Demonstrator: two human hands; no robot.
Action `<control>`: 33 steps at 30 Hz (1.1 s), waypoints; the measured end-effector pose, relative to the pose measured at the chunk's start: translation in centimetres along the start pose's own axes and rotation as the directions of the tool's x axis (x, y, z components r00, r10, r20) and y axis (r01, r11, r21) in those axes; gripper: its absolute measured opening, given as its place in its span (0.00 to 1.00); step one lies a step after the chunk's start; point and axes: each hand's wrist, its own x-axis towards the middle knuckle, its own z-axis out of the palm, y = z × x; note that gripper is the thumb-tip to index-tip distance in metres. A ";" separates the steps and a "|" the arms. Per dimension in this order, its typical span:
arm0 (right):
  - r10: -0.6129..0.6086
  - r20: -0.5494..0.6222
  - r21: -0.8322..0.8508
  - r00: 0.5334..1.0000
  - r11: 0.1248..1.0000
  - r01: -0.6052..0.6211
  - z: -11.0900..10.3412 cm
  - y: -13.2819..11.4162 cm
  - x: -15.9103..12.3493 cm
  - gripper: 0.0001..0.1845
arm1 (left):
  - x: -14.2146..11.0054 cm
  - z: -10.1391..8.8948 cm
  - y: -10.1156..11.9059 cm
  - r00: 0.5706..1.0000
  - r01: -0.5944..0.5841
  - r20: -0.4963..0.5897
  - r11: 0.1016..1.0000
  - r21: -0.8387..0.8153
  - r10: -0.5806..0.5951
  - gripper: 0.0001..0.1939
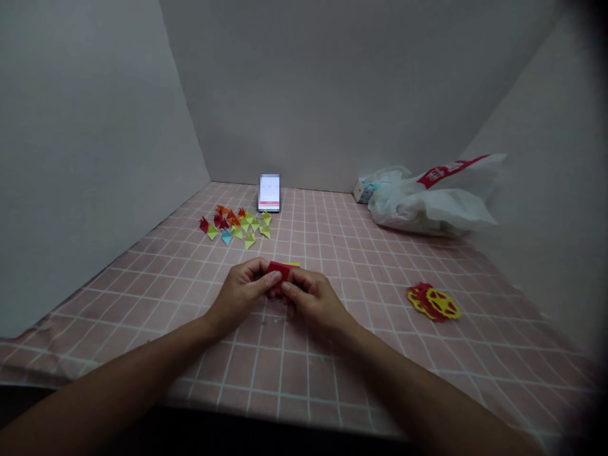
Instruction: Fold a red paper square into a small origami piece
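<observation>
Both of my hands meet at the middle of the pink checked tablecloth [332,247]. My left hand [242,288] and my right hand [311,297] pinch a small red folded paper piece [280,271] between thumbs and fingers. A yellow paper edge [292,264] shows just behind the red one. The fingers of both hands are closed around the paper, a little above the table.
A pile of several small folded paper pieces [235,225], red, orange, green and blue, lies at the back left. A phone [269,192] leans against the back wall. A white plastic bag [427,199] sits back right. Red and yellow paper cutouts [433,302] lie to the right.
</observation>
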 end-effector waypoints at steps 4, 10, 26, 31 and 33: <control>0.001 -0.083 0.023 0.997 1.000 0.001 0.0 0.1 0.0 0.13 | 0.1 -0.1 -0.2 1.000 0.023 0.002 0.999 -0.047 -0.023 0.10; -0.067 -0.236 -0.005 0.969 0.998 0.068 -0.2 0.0 0.1 0.07 | 0.5 0.0 -0.2 0.998 0.022 -0.051 1.000 -0.005 -0.023 0.09; -0.122 -0.234 -0.074 0.964 0.991 0.108 -0.1 0.6 0.2 0.04 | 0.3 0.3 -0.1 0.999 0.030 -0.014 1.000 0.010 -0.030 0.11; -0.131 -0.231 -0.049 0.964 0.991 0.123 -0.2 0.7 0.2 0.03 | 0.4 0.3 -0.2 0.999 0.034 -0.037 0.999 -0.018 -0.035 0.13; -0.128 -0.229 -0.050 0.965 0.992 0.119 -0.2 0.7 0.3 0.02 | 0.4 0.3 -0.3 0.998 0.020 -0.056 0.999 -0.028 -0.022 0.16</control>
